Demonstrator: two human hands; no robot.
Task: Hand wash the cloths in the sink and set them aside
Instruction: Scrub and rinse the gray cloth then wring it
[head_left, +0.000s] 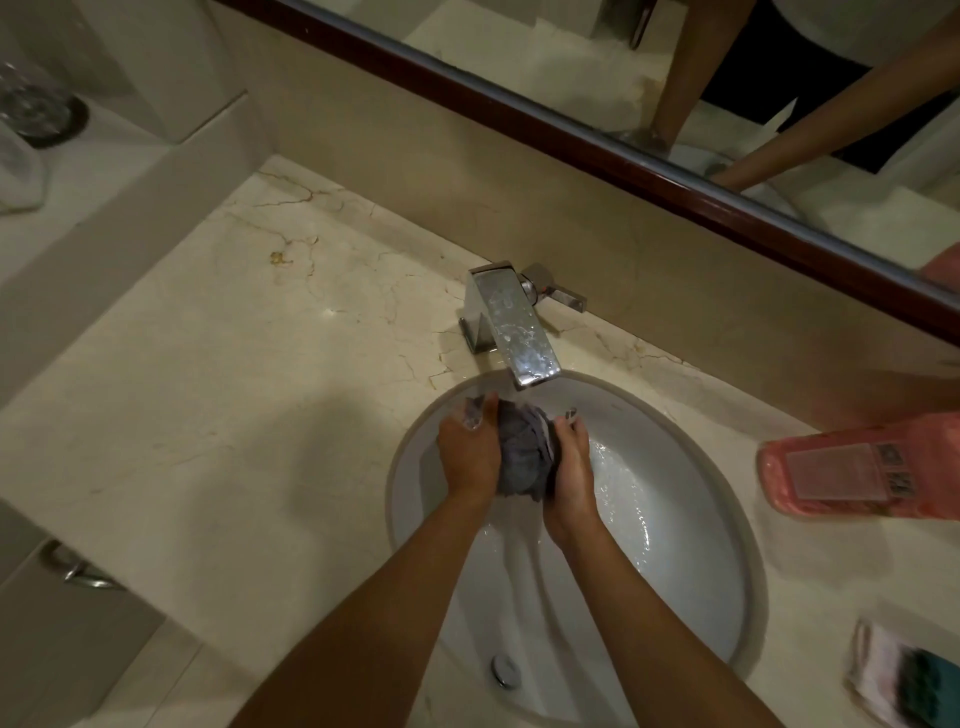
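A bunched grey cloth (522, 454) is squeezed between both my hands over the back of the white oval sink (691, 499), just under the chrome tap's spout (519, 332). My left hand (467, 452) grips the cloth's left side, with a bit of cloth poking out past its fingers. My right hand (571, 467) grips its right side, fingers curled over the top. Water runs down the basin to the right of my hands.
A pink refill pouch (852, 473) lies on the marble counter right of the sink. A folded cloth with a teal patch (898, 670) sits at the counter's front right. The mirror runs along the back wall. A dark dish (47, 117) stands on the raised ledge, far left.
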